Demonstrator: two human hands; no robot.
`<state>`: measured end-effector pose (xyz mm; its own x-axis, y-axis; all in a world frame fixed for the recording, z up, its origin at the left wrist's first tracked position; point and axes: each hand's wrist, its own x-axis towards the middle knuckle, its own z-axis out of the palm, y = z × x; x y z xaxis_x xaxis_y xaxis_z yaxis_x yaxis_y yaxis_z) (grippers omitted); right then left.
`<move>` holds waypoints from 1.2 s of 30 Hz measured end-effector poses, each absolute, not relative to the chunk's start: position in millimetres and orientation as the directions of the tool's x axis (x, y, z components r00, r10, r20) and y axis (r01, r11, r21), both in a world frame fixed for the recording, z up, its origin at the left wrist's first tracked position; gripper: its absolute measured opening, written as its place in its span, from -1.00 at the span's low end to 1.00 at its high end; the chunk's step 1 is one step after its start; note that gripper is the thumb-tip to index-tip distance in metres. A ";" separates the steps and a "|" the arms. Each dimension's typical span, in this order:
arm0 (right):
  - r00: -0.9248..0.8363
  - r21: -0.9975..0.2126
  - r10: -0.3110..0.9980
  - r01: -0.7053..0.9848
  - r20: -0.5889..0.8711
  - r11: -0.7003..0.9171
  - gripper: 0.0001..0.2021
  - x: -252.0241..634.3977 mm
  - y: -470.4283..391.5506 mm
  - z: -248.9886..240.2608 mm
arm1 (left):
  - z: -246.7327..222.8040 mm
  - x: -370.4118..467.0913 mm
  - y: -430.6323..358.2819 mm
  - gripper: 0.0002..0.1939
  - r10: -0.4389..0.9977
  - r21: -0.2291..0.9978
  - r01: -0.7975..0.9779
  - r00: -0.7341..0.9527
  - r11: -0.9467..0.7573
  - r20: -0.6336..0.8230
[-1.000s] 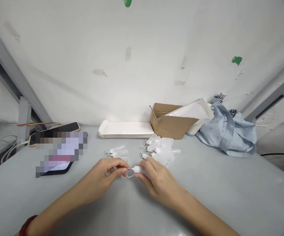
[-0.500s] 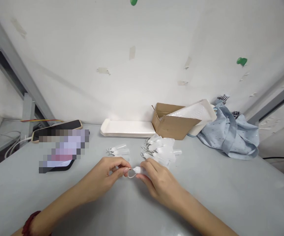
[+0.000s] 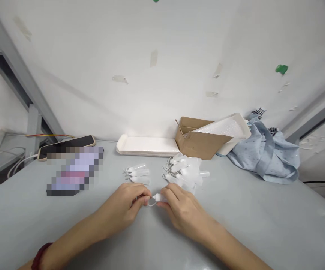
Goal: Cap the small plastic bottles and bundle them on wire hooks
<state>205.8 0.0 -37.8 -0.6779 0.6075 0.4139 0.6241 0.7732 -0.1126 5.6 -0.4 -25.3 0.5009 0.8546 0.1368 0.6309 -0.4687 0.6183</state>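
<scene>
My right hand [image 3: 180, 204] is closed round a small white squeeze bottle [image 3: 158, 197], lying on its side with the nozzle to the left. A thin white strap [image 3: 152, 205] loops from the bottle's neck to my left hand [image 3: 135, 202]. Its thumb and forefinger pinch the cap on the strap's end, close to the nozzle tip; the fingers mostly hide the cap. Behind my left hand several similar bottles [image 3: 139, 173] lie in a row. A heap of more such bottles [image 3: 186, 170] with strap loops lies behind my right hand.
White foam trays [image 3: 148, 145] lie against the wall. Beside them stands an open cardboard box [image 3: 204, 144] with another tray leaning in it. A light blue cloth bag [image 3: 266, 153] is at the right. At the left are a phone [image 3: 78, 141] on a cable and a second, blurred-out device [image 3: 79, 170].
The thin metal-looking pin that showed between my left fingers and the nozzle is no longer visible. Both hands keep their grips. The whole view has shifted slightly.
</scene>
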 end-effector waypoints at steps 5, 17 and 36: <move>-0.683 -0.136 0.597 0.603 0.420 0.786 -0.81 205.6 0.1 -40.3 | -30.0 7.9 -2.6 -0.76 0.839 0.629 0.597 0.516 -0.498 0.173; -0.649 -0.208 0.596 0.575 0.474 0.791 -0.84 205.5 2.4 -46.4 | -30.0 8.2 -1.8 -0.74 0.850 0.642 0.590 0.489 -0.489 0.198; -0.602 -0.296 0.605 0.538 0.521 0.790 -0.91 206.0 3.1 -48.9 | -20.9 8.9 -2.5 -0.76 0.907 0.752 0.555 0.398 -0.356 0.136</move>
<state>206.0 3.1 -48.9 -0.6023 0.6049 0.5209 0.5375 0.7897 -0.2955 8.9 -2.5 -20.9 0.3980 0.9073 0.1361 0.5548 -0.3562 0.7519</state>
